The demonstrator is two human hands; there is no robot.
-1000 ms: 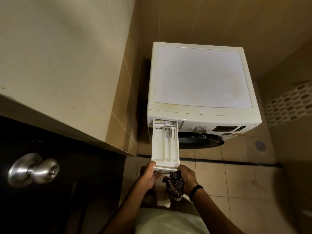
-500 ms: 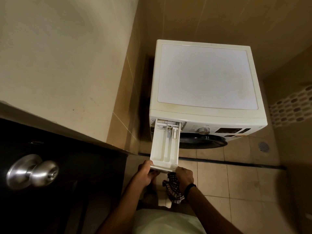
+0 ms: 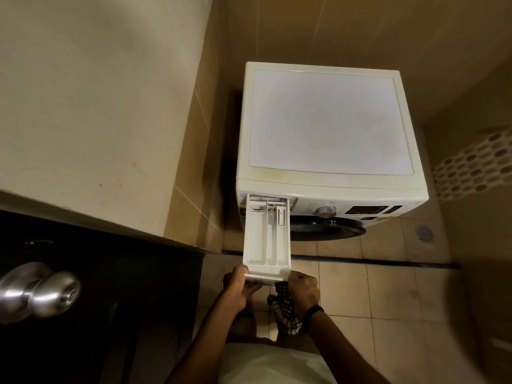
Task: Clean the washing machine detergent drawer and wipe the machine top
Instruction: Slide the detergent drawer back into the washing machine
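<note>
A white front-loading washing machine (image 3: 327, 120) stands against the tiled wall, its flat top bare. Its detergent drawer (image 3: 266, 239) is pulled far out toward me, white with three long compartments. My left hand (image 3: 238, 286) grips the drawer's front left corner, thumb on top. My right hand (image 3: 303, 289) grips the front right corner and also holds a checked cloth (image 3: 285, 311), which hangs below the hand.
A dark door with a metal knob (image 3: 38, 292) fills the lower left. A cream wall (image 3: 97, 106) runs along the left of the machine. The floor is tiled, with a drain (image 3: 424, 233) to the right. A patterned tile strip (image 3: 471, 167) marks the right wall.
The drawer has stayed pulled out with both hands on its front edge. My view has shifted slightly, and the hands look a little lower in the frame.
</note>
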